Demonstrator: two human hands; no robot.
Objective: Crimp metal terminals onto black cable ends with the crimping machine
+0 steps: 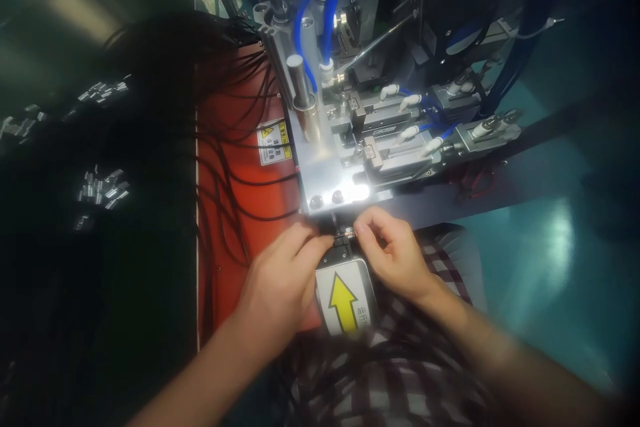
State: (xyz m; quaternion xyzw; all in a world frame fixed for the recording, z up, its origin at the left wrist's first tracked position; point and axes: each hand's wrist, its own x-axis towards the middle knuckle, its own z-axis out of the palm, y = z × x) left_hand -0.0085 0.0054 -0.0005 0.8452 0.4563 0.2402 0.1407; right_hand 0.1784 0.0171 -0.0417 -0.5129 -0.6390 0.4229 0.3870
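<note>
Both my hands meet at a small dark fixture (341, 252) at the front of a metal machine (320, 167). My left hand (283, 273) is closed, its thumb and index finger pressed together at the fixture's left side; whatever they pinch is too small to name. On the right, my right hand (393, 250) pinches at a tiny shiny connector-like part (349, 232) over the fixture, its fingertips at the part's right end. Just below the fixture is a white plate with a yellow arrow (343, 300) pointing towards the machine.
Black cables (225, 167) run across a red panel (275, 203) carrying a warning label (275, 142). Blue air hoses (327, 20) and pneumatic cylinders (400, 147) stand behind my hands. Small shiny metal parts (103, 188) lie in piles on the dark surface at left.
</note>
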